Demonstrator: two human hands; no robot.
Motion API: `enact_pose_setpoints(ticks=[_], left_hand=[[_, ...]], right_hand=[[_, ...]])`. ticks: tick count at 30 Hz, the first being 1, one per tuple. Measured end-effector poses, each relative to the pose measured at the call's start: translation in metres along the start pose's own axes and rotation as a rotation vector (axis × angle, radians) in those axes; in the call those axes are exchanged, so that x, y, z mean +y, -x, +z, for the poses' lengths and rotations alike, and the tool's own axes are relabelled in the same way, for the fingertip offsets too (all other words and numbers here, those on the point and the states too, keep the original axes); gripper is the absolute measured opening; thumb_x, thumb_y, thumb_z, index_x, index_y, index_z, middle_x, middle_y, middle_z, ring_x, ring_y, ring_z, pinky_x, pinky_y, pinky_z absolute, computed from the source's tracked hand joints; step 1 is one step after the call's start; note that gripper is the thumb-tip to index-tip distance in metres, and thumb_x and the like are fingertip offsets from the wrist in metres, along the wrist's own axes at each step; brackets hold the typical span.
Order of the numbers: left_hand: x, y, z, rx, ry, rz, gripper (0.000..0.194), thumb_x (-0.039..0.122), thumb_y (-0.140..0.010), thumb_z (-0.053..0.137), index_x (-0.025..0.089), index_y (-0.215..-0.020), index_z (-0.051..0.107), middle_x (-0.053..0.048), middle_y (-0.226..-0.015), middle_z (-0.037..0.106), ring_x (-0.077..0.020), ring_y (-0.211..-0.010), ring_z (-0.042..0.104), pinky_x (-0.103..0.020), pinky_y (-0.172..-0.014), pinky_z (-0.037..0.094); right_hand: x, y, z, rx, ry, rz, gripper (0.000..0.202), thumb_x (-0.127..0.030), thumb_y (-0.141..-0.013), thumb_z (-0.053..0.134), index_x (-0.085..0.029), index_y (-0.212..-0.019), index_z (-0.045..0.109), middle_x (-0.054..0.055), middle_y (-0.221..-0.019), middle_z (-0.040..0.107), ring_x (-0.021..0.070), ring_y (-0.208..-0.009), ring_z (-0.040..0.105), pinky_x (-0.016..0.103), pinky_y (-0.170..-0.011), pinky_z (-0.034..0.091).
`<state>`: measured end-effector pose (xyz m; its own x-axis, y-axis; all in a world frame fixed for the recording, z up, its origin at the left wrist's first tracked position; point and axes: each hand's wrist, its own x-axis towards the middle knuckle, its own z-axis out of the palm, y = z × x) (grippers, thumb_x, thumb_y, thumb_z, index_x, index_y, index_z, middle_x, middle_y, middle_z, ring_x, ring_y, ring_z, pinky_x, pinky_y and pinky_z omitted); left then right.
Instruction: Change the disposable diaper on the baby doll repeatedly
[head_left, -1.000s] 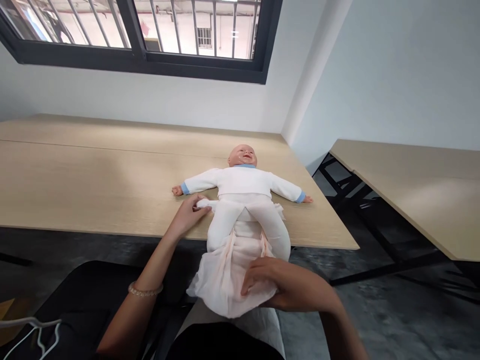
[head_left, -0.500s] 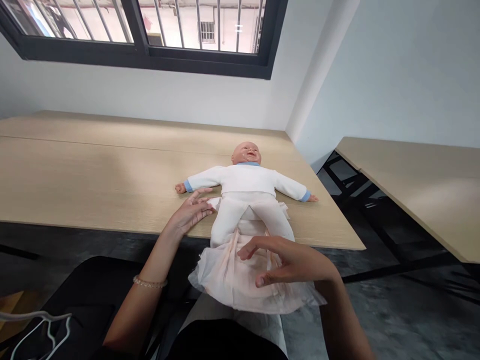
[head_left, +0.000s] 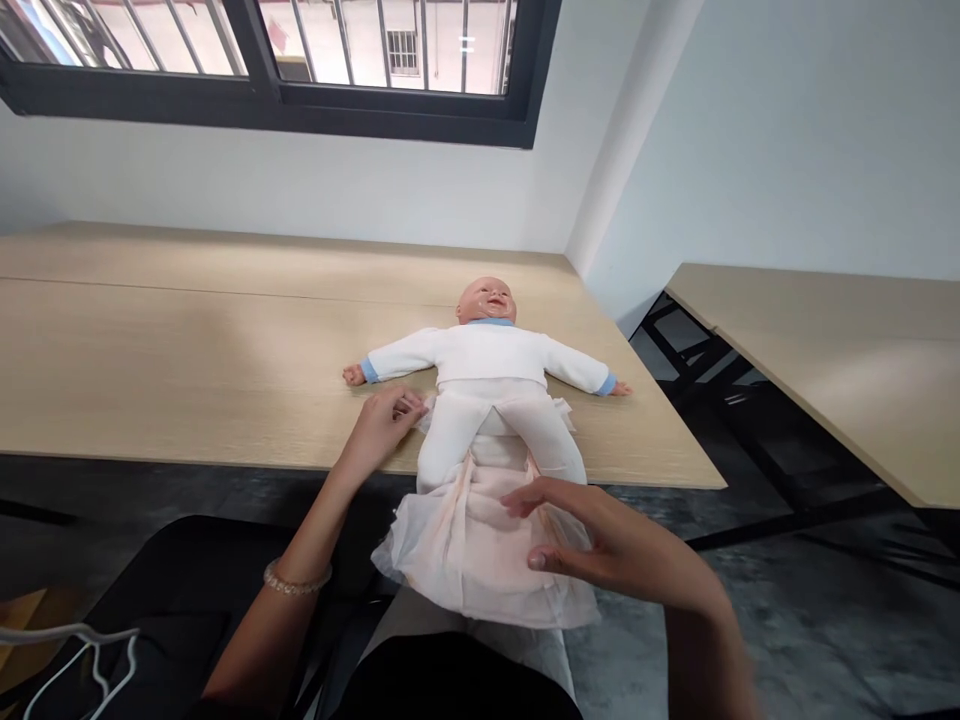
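Note:
A baby doll (head_left: 491, 355) in a white top with blue cuffs and collar lies on its back, arms spread, legs toward me. Under its hips lies a spread diaper (head_left: 480, 560), whose pale pink front part hangs over the table edge toward my lap. At the doll's hip on the left, my left hand (head_left: 386, 425) has its fingertips closed on the white side flap of the diaper. My right hand (head_left: 592, 530) hovers over the diaper's front part, thumb and fingers apart, holding nothing.
The doll rests near the right end of a light wooden table (head_left: 187, 370). Another table (head_left: 832, 350) stands to the right across a gap. A black chair (head_left: 172, 600) and white wire hooks (head_left: 90, 640) are at lower left. A barred window (head_left: 405, 60) is above.
My left hand's fingers have gone from spread to closed on the side flap of the diaper. My right hand has shifted slightly right and down, still open. The view has tilted slightly.

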<state>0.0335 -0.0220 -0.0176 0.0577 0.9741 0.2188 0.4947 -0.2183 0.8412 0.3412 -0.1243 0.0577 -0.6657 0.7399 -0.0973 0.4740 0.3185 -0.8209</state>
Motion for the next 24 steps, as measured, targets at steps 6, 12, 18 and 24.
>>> enact_pose_setpoints(ticks=[6,12,18,24], left_hand=[[-0.004,-0.006,-0.005,0.131,-0.056,0.007,0.012,0.031,-0.084,0.058,0.021,-0.078,0.055,-0.004,-0.082,0.068,-0.0208,-0.078,0.063,-0.032,-0.07,0.049],[-0.017,-0.033,-0.019,0.173,0.135,-0.108,0.014,0.032,-0.079,0.061,0.02,-0.08,0.053,-0.002,-0.078,0.061,-0.0179,-0.069,0.06,-0.029,-0.062,0.05],[-0.007,-0.033,-0.02,0.319,-0.186,-0.039,0.008,0.027,-0.083,0.059,0.02,-0.08,0.058,-0.003,-0.082,0.068,-0.0201,-0.079,0.062,-0.033,-0.08,0.049],[0.007,-0.014,0.009,0.065,-0.08,0.151,0.022,0.037,-0.09,0.054,0.02,-0.09,0.067,-0.009,-0.1,0.074,-0.0262,-0.1,0.066,-0.042,-0.098,0.048]], right_hand=[[0.011,0.04,0.009,0.074,0.146,-0.163,0.085,-0.054,-0.067,0.091,-0.038,-0.14,0.051,0.004,-0.144,0.057,0.0277,-0.134,0.054,0.036,-0.11,0.05],[0.02,0.021,0.048,0.268,0.455,-0.257,0.048,-0.02,-0.091,0.067,-0.031,-0.136,0.055,0.007,-0.15,0.052,0.0271,-0.145,0.042,0.057,-0.125,0.025],[0.011,-0.005,0.02,0.229,0.224,-0.353,0.027,-0.038,-0.094,0.067,-0.028,-0.118,0.069,0.008,-0.132,0.065,0.0246,-0.132,0.055,0.051,-0.125,0.023],[0.065,-0.022,-0.032,0.816,-0.125,0.018,0.057,-0.071,-0.095,0.046,-0.022,-0.098,0.073,0.012,-0.11,0.072,0.0302,-0.111,0.065,0.05,-0.107,0.047]])
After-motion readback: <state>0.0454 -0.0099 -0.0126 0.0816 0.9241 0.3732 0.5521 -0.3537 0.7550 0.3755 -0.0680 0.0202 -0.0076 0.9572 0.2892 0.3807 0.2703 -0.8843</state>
